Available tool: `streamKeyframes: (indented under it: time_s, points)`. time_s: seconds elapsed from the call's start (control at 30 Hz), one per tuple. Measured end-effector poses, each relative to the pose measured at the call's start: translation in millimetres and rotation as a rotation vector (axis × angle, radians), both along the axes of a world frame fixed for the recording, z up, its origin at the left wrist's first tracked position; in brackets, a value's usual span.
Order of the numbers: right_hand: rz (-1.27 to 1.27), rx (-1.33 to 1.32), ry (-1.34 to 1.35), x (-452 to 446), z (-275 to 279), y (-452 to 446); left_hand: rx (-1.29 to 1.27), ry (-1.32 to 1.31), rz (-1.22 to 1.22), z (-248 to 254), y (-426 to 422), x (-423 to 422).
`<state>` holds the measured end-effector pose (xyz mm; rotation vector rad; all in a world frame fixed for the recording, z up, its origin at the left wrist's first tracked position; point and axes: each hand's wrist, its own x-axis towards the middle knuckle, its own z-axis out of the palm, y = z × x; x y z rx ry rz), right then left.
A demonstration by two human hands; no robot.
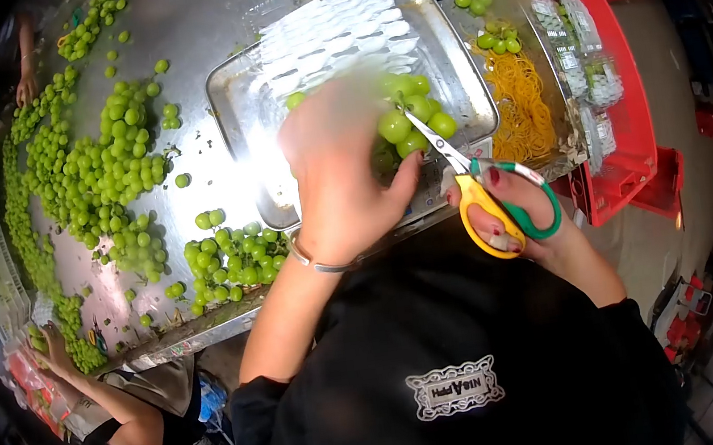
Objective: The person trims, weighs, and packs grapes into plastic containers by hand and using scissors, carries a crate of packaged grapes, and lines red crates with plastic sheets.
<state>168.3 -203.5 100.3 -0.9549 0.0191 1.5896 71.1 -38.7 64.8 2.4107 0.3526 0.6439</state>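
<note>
My left hand (340, 166) reaches over a metal tray, its thumb against a bunch of green grapes (417, 117). The palm and upper fingers are blurred, and they hide part of the bunch. In my right hand (528, 211) is a pair of scissors (456, 157) with one yellow and one green handle, fingers through the loops. The pointed tips lie among the grapes, and the blades look nearly closed. Under the bunch is the metal tray (471, 81), with white foam netting (341, 34) across its far part.
Rubber bands (519, 107) and a few grapes (496, 38) lie right of the tray. Many grape bunches (96, 158) cover the left of the metal table (184, 74). A red crate (630, 114) with clear packs stands right. At left, another person's hand (53, 352) touches grapes.
</note>
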Motion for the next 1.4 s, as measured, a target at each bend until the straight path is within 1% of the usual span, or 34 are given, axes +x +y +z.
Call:
streamKeyframes:
  time_s: [0.07, 0.1, 0.13, 0.17, 0.2, 0.23, 0.27, 0.33, 0.37, 0.4, 0.43, 0.47, 0.53, 0.6, 0.63, 0.67, 0.73, 0.77, 0.8, 0.83, 0.87, 0.9, 0.93, 0.97, 1.0, 1.07, 1.1, 1.13, 1.17, 1.23, 1.27, 1.3, 1.33, 1.4]
  points:
    - [0.055, 0.058, -0.333, -4, 9, -2, 0.046, 0.025, 0.012, 3, -3, -2]
    - [0.117, 0.079, -0.326, -2, 10, -4, 0.041, -0.06, 0.01, 2, -3, -4]
    - [0.113, 0.085, -0.331, -2, 15, -6, 0.037, -0.146, 0.006, 3, -2, -7]
    - [0.188, 0.105, -0.366, -1, 25, -7, 0.033, -0.199, 0.019, 9, -1, -15]
    - [0.264, 0.124, -0.399, -1, 32, -9, -0.05, -0.235, 0.051, 12, 1, -27]
    - [0.288, 0.062, -0.324, 1, 32, -13, -0.132, -0.27, 0.083, 15, 5, -41]
    - [0.309, -0.002, -0.249, 3, 33, -17, -0.143, -0.249, 0.121, 17, 12, -57]
    - [0.303, 0.187, -0.396, 8, 24, -23, -0.758, -0.445, 0.106, 1, 17, -79]
    - [0.332, -0.024, -0.027, 14, 21, -17, -0.85, -0.435, 0.071, -6, 13, -83]
    - [0.338, -0.022, -0.023, 8, 17, -13, -0.943, -0.422, 0.04, -12, 7, -87]
    - [0.404, 0.147, -0.31, -1, 11, -6, -0.966, -0.351, 0.047, -14, -3, -87]
    - [0.46, 0.32, -0.598, -7, 8, -2, -0.912, -0.319, 0.081, -15, -13, -85]
    - [0.451, 0.333, -0.645, -7, 5, -1, -0.699, -0.231, 0.194, -25, -19, -82]
    - [-0.109, 0.097, -0.322, 0, -10, -18, -0.379, -0.028, 0.192, -22, -15, -82]
    - [-0.187, 0.08, -0.729, 7, -14, -24, -0.228, 0.021, 0.191, -29, -13, -82]
    - [-0.265, 0.063, -1.138, 18, -18, -31, -0.158, 0.013, 0.195, -36, -12, -83]
    - [-0.266, -0.372, -1.401, 52, -41, -48, -0.385, -0.056, 0.233, -47, -11, -85]
    - [-0.264, -0.371, -1.402, 69, -60, -59, -0.457, -0.115, 0.228, -44, -10, -85]
    - [-0.177, -0.537, -1.593, 87, -84, -70, -0.529, -0.174, 0.222, -40, -8, -85]
    - [-0.082, -0.707, -1.779, 99, -107, -82, -0.735, -0.311, 0.249, -48, -6, -92]
    - [-0.081, -0.704, -1.782, 107, -130, -93, -0.961, -0.236, 0.588, -54, -2, -109]
    - [0.024, -0.715, -1.93, 112, -153, -101, -1.153, -0.436, 0.329, -44, 10, -115]
    - [0.134, -0.722, -2.073, 110, -157, -96, -1.223, -0.504, 0.414, -53, 21, -133]
    - [0.336, -0.82, -1.851, 109, -153, -96, -1.243, -0.503, 0.586, -57, 30, -149]
    - [0.341, -0.807, -1.843, 105, -147, -90, -1.07, -0.225, 0.756, -69, 43, -170]
    - [0.085, -0.658, -2.055, 96, -135, -79, 0.001, 0.363, 0.826, -81, 54, -193]
    - [-0.154, -0.496, -2.05, 85, -116, -61, 0.273, 0.372, 0.921, -66, 47, -177]
    - [-0.243, -0.334, -2.001, 74, -96, -45, 0.409, 0.316, 0.857, -59, 46, -164]
    - [-0.33, -0.179, -1.945, 63, -80, -30, 0.325, 0.112, 0.709, -52, 40, -144]
    - [-0.288, 0.261, -1.908, 47, -66, 7, 0.239, -0.023, 0.494, -34, 10, -102]
    - [-0.162, 0.36, -2.087, 41, -57, 20, 0.135, -0.006, 0.391, -28, -2, -84]
    - [-0.018, 0.36, -2.093, 38, -55, 35, 0.17, 0.01, 0.204, -28, -5, -70]
    - [0.172, 0.215, -2.209, 31, -51, 45, 0.269, 0.104, 0.093, -24, -8, -56]
    - [0.337, 0.183, -2.225, 31, -52, 62, 0.286, 0.226, -0.009, -14, -9, -32]
